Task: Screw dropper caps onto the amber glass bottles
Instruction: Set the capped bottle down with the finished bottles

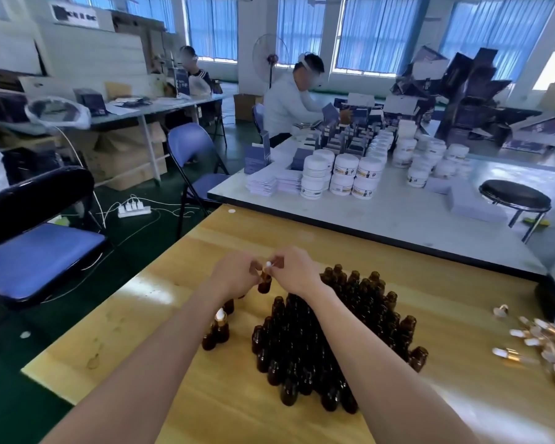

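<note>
One amber bottle (264, 284) held upright above the wooden table (455, 318), between both hands, near the table's middle. A dropper cap (269, 264) sits on its neck, white bulb showing at the top.

Left hand (234, 274): fingers curled around the bottle's upper part, gripping it. Right hand (293, 271): fingertips pinching the dropper cap from the other side. How far the cap is threaded on: cannot tell, the fingers cover the joint.

Just below the right forearm, a dense cluster of uncapped bottles (334, 334) stands upright, touching one another. Left of the cluster, set apart, a few more bottles, one capped bottle (221, 326) among them.

Far right edge of the table: a loose heap of dropper caps (539, 342), gold collars, white bulbs, lying on their sides.

Beyond: a grey table (398, 219) with stacked white jars (343, 176). Blue folding chair (36, 254) at left.
</note>
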